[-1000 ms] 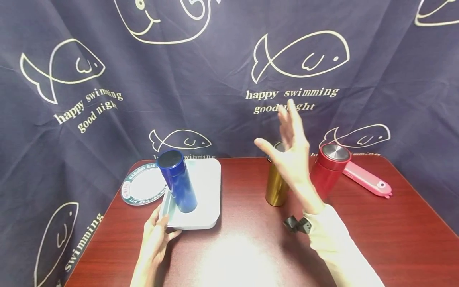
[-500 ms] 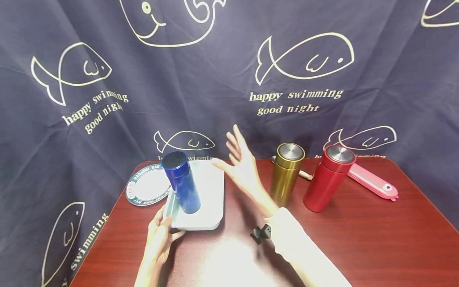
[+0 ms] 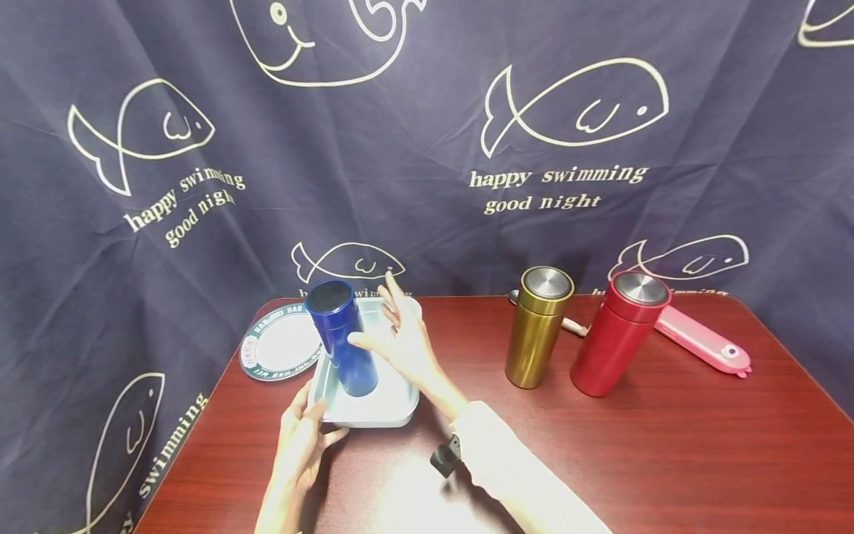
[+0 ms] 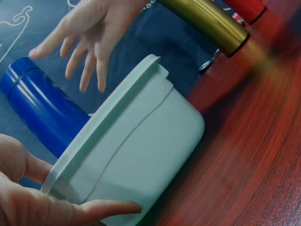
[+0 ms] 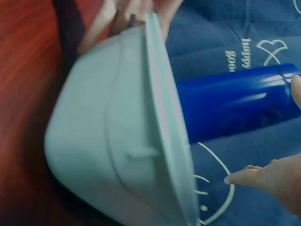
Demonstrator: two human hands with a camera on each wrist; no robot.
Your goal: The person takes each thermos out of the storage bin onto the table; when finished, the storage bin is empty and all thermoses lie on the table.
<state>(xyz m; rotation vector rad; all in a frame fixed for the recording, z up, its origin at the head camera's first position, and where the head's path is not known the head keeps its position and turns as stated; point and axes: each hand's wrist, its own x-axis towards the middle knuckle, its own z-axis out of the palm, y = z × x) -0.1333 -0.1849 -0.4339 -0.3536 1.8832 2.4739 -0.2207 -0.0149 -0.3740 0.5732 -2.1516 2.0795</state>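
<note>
A blue thermos bottle (image 3: 350,365) stands in a pale green-white plastic tub (image 3: 376,424), its upper part rising above the rim. My left hand (image 3: 299,443) grips the near left corner of the tub; in the left wrist view the tub's outer wall (image 4: 141,141) has a finger lying along it. Over the tub's right side, my right hand (image 3: 402,348) is spread, with the thumb overlapping the bottle in the head view. From the right wrist, the blue bottle (image 5: 235,106) shows with the thumb at its cap end and another finger extended apart from it.
A gold thermos (image 3: 536,337) and a red thermos (image 3: 614,341) stand on the right of the red-brown table (image 3: 640,467). Behind them lie a spoon (image 3: 574,326) and a pink fish-faced case (image 3: 707,343). A round plate (image 3: 256,361) lies left of the tub.
My right hand has moved left from in front of the gold and red thermoses to beside the blue bottle. The left hand stays at the tub's corner.
</note>
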